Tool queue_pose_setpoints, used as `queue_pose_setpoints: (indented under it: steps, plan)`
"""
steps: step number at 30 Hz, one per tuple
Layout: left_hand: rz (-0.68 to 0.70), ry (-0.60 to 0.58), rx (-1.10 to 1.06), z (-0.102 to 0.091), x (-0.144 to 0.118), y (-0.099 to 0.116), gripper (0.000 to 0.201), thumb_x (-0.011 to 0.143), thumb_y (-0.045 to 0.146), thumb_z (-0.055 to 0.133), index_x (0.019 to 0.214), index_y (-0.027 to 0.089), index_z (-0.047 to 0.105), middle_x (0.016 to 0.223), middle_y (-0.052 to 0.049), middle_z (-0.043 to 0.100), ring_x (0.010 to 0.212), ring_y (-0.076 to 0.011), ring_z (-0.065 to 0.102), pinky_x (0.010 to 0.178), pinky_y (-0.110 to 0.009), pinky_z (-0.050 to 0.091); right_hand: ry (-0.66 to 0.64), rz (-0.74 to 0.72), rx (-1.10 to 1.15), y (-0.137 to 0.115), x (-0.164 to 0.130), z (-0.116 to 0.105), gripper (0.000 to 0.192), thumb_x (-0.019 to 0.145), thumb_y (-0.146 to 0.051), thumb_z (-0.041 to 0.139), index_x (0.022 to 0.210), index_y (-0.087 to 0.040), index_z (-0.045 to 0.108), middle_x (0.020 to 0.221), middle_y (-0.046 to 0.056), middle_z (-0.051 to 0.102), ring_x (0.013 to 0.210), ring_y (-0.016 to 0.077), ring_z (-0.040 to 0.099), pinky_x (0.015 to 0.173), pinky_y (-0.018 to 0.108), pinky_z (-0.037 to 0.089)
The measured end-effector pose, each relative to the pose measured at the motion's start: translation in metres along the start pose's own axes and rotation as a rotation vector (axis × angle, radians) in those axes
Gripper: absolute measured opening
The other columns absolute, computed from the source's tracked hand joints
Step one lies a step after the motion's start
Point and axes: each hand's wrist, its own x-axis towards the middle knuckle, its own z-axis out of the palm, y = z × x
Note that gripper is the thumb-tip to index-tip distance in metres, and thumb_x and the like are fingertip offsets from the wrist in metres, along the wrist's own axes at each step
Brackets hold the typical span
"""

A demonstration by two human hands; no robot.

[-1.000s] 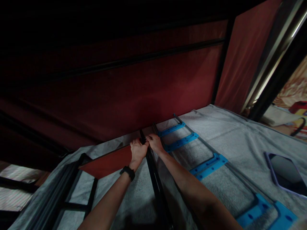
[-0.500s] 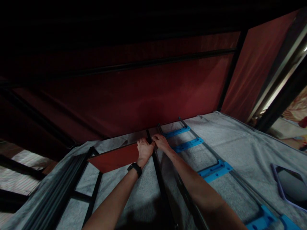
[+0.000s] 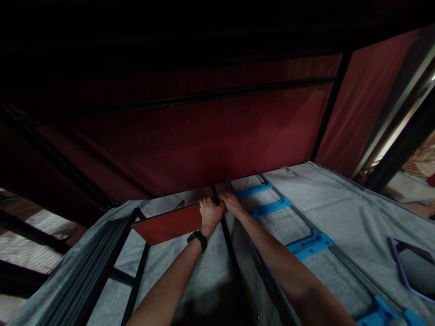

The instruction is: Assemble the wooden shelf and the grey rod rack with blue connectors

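no text, label, brand, number or sign can be read anywhere in the view. the dark screen of the phone (image 3: 416, 267) on the grey bed cover shows nothing legible, and the black band on the left wrist (image 3: 197, 238) shows no readable face. the blue brackets (image 3: 309, 244) on the metal frame and the red panel (image 3: 170, 224) carry no markings that can be made out in the dim light.
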Motion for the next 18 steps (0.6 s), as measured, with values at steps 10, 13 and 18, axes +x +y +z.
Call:
queue_pose_setpoints:
  steps: [10,13,18]
  plan:
    - [0.168,-0.067,0.057,-0.007,0.002,-0.011,0.036,0.09,0.034,0.049,0.118,0.016,0.063,0.123,-0.018,0.063,0.122,-0.0326,0.052,0.106,-0.047,0.036,0.007,0.164,0.163,0.003,0.006,0.008,0.031,0.093,-0.029,0.047,0.067,-0.021,0.063,0.067,-0.001,0.063,0.07,0.0152,0.06,0.07,0.025,0.047]
    - [0.257,-0.162,0.054,-0.015,0.009,-0.023,0.035,0.093,0.024,0.041,0.119,0.017,0.063,0.126,-0.015,0.065,0.121,-0.0288,0.054,0.108,-0.045,0.035,-0.009,0.149,0.146,0.005,0.002,0.009,0.032,0.095,-0.033,0.044,0.074,-0.02,0.066,0.066,0.0,0.065,0.065,0.0155,0.061,0.066,0.026,0.048]
    - [0.296,-0.211,0.023,-0.025,0.017,-0.034,0.045,0.088,0.013,0.042,0.127,0.018,0.063,0.129,-0.012,0.067,0.12,-0.024,0.058,0.108,-0.038,0.037,0.012,0.051,0.052,0.007,0.006,0.007,0.029,0.093,-0.035,0.05,0.075,-0.021,0.067,0.07,0.002,0.067,0.073,0.0169,0.064,0.071,0.026,0.048]
